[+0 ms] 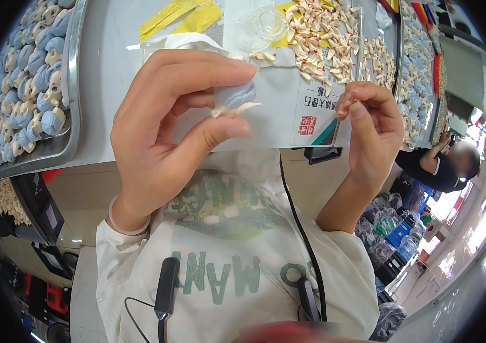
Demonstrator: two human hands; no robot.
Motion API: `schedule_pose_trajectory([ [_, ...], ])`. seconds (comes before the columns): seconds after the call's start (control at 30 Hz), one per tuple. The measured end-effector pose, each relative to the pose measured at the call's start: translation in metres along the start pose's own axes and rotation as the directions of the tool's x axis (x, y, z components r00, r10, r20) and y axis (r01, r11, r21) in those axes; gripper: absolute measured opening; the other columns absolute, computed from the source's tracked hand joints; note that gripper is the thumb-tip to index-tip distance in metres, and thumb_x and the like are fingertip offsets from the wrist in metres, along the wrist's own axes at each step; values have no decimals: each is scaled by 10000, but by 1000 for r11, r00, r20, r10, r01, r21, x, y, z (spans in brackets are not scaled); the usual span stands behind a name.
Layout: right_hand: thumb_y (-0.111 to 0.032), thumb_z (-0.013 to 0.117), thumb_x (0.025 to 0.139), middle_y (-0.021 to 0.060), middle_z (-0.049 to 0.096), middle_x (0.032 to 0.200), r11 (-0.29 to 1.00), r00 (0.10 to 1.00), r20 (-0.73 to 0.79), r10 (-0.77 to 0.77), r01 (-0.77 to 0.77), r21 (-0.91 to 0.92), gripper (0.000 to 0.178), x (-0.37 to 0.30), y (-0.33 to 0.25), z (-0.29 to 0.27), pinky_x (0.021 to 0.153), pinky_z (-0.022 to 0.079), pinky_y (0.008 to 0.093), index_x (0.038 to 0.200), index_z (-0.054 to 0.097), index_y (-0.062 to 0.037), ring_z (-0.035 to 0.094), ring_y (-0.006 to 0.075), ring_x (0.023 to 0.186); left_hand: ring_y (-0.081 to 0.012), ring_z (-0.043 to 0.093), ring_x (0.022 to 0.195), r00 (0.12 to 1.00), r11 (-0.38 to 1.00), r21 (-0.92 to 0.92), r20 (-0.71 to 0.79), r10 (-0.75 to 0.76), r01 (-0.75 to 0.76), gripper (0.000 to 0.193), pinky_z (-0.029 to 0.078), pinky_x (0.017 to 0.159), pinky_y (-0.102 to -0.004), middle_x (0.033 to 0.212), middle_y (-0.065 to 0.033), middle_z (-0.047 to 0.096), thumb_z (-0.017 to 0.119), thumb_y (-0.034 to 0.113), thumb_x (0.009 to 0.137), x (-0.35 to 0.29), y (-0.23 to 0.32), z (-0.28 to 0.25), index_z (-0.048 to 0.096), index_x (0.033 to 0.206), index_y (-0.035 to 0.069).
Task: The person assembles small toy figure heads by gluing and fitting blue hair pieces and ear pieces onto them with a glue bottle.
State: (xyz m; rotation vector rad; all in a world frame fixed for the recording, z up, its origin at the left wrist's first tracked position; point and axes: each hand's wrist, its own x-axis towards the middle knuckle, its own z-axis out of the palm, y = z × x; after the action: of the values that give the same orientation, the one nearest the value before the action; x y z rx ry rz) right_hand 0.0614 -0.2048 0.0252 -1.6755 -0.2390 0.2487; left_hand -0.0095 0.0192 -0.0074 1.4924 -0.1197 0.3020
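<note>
Between its thumb and fingers, my left hand (163, 114) grips a small doll head (236, 96) with ridged pale-blue hair, held up above the table's near edge. A cream pointed piece (245, 108) sticks out from the head's lower side, toward the right. My right hand (375, 128) is raised apart from the head, its thumb and fingertips drawn together in a pinch. Whatever is between those fingertips, if anything, is too small to make out. Beyond the right hand lies a heap of cream pointed pieces with red ends (320, 37).
At the left stands a metal tray (73, 86) full of blue-haired doll heads; more heads (417, 63) lie at the far right. Yellow tape strips (168, 20) and a clear round dish (270, 24) are on the table. Another person (440, 166) works off to the right. A black cable (300, 223) hangs down my front.
</note>
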Motion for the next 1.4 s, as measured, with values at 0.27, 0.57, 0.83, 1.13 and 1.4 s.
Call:
schedule_pose_trajectory([
  [0.27,23,595,711,139,539,836,960,968,51,-246,236,149,135,0,6,-1,628,425,258,844,598,48,517,171,679,-193,568,810,987,934,-332,-45,-157,133,382,486,702,-240,1005,-177,497,644,-11,684,0,3,4,452,1013,-35],
  [0.57,38,575,719,146,555,791,977,978,139,-154,130,168,124,9,-3,11,623,429,265,839,587,65,537,187,680,-230,507,962,985,983,-182,170,23,8,364,464,753,-305,989,-171,510,660,108,707,5,-7,-13,477,994,-24],
  [0.83,19,564,748,161,582,765,973,973,-5,-230,230,16,109,9,-16,26,633,474,281,845,556,69,572,198,678,-231,556,885,980,872,-452,28,-197,188,327,467,774,-289,979,-168,504,630,47,708,3,4,-2,437,968,-4],
  [1.13,-60,603,755,153,575,708,949,954,97,-283,264,171,153,8,-15,19,597,474,272,838,538,51,566,202,619,-247,556,890,986,885,-436,30,-166,162,347,469,739,-259,984,-177,518,631,56,711,4,3,-2,441,995,-11],
  [1.4,-139,648,737,147,574,704,886,885,69,-461,454,96,234,20,-16,15,566,481,286,836,545,46,572,217,597,-243,554,888,997,923,-377,47,-67,80,339,449,768,-293,1017,-187,513,615,93,742,3,-3,-4,452,1019,-16],
])
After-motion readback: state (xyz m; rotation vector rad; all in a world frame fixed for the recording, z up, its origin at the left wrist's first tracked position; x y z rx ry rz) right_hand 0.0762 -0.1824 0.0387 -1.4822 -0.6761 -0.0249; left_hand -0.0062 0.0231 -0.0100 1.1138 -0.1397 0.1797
